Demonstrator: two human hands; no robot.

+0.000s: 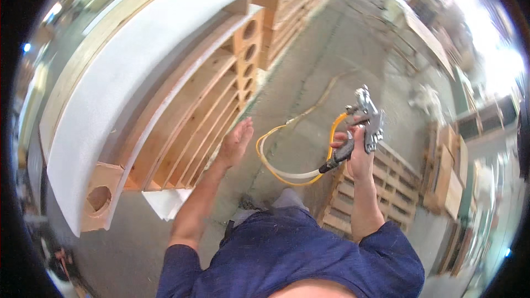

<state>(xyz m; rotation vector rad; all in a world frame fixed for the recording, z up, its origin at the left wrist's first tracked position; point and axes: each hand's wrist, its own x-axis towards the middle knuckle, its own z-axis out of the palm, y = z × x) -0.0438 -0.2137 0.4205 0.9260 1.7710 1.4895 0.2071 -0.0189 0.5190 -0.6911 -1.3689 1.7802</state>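
My right hand grips a metal spray gun by its dark handle, held up over the floor. From the gun run a yellow hose and a whitish hose, looping down to the left. My left hand, slightly blurred, is held out with its fingers extended and nothing in it. It is nearest to a curved wooden frame with several slats and round holes in its end panels. White foam padding covers the top of this frame. I cannot tell whether the hand touches it.
More stacked wooden frames stand beyond the padded one. A slatted wooden pallet lies by my right forearm. Wooden panels are at the right. The hose trails across the concrete floor.
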